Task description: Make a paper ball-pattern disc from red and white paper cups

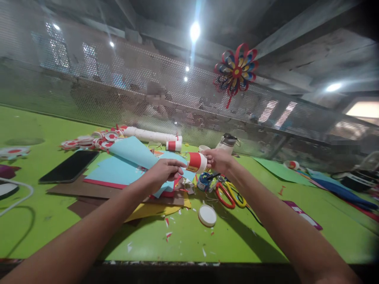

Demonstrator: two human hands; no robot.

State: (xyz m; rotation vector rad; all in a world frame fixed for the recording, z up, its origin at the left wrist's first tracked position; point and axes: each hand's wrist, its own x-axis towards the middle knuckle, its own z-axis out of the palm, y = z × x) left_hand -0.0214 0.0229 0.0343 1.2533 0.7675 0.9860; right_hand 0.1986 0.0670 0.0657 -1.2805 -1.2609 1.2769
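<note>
My right hand [218,159] grips a white paper cup with a red band [196,162], held on its side above the green table [183,240]. My left hand [165,172] pinches at the cup's open end, over a light blue paper sheet [130,159]. Under both hands lies a stack of coloured paper, blue, red, brown and yellow [148,211]. Red and yellow scissors [229,194] and a roll of tape [204,181] lie just below my right hand. A white round lid [207,215] rests nearer to me.
A black phone [69,166] lies at the left beside red-and-white paper discs [89,141]. A white tube [151,136], a second banded cup [173,146] and a bottle [227,143] stand behind. A perforated metal screen [118,90] backs the table; a paper pinwheel [236,72] hangs on it.
</note>
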